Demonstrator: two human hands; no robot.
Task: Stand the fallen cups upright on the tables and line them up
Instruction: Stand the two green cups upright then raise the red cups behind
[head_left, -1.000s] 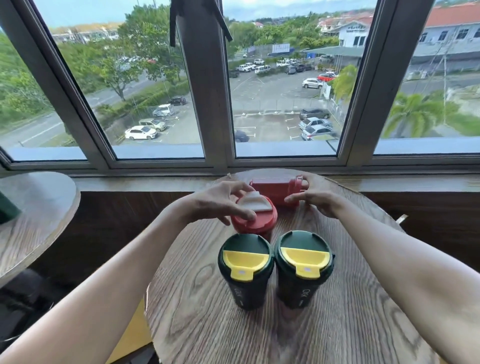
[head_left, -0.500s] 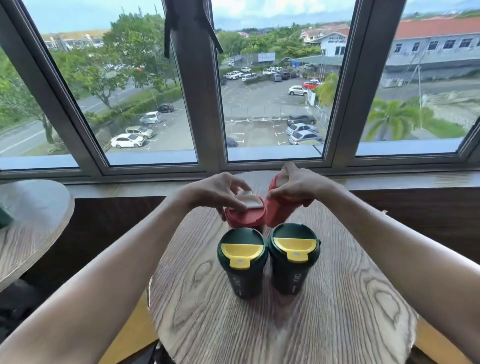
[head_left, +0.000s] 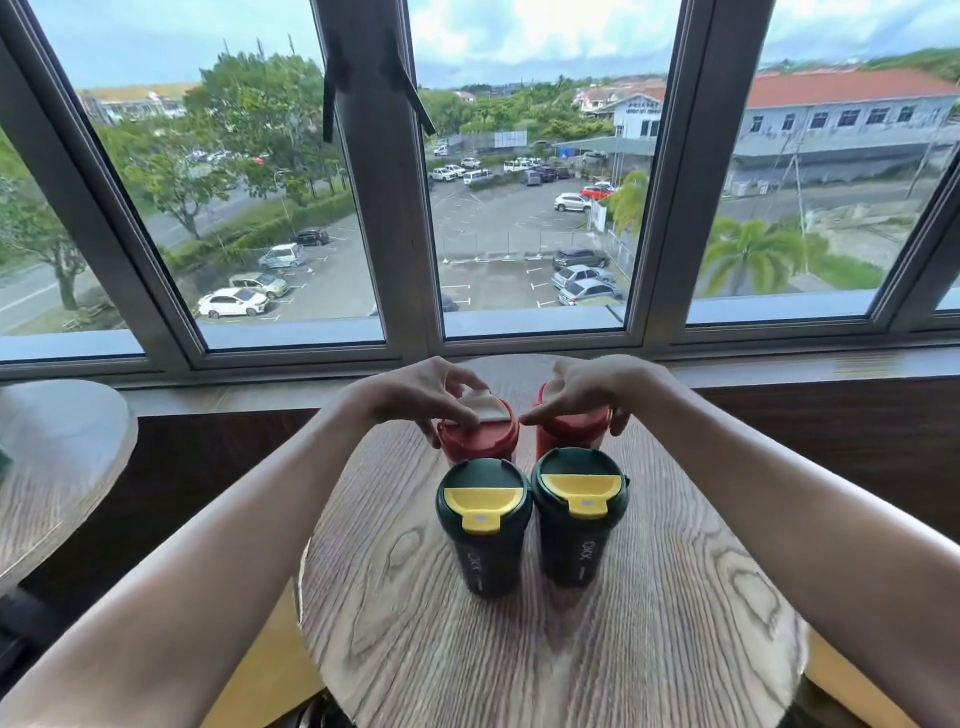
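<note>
Two dark green cups with yellow lid flaps, the left green cup (head_left: 484, 525) and the right green cup (head_left: 580, 512), stand upright side by side on the round wooden table (head_left: 649, 623). Behind them stand two red cups. My left hand (head_left: 423, 397) grips the lid of the left red cup (head_left: 480, 434), whose white flap shows. My right hand (head_left: 587, 392) is clamped over the top of the right red cup (head_left: 569, 434), now upright and hiding its lid.
A second round wooden table (head_left: 57, 467) stands to the left, with a dark green thing at its left edge. A window sill and dark wall panel run right behind the tables. Yellow seating shows below the table edge.
The right red cup lay on its side a second ago; my right hand has tipped it upright beside the left red cup. My left hand has stayed on the left red cup.
</note>
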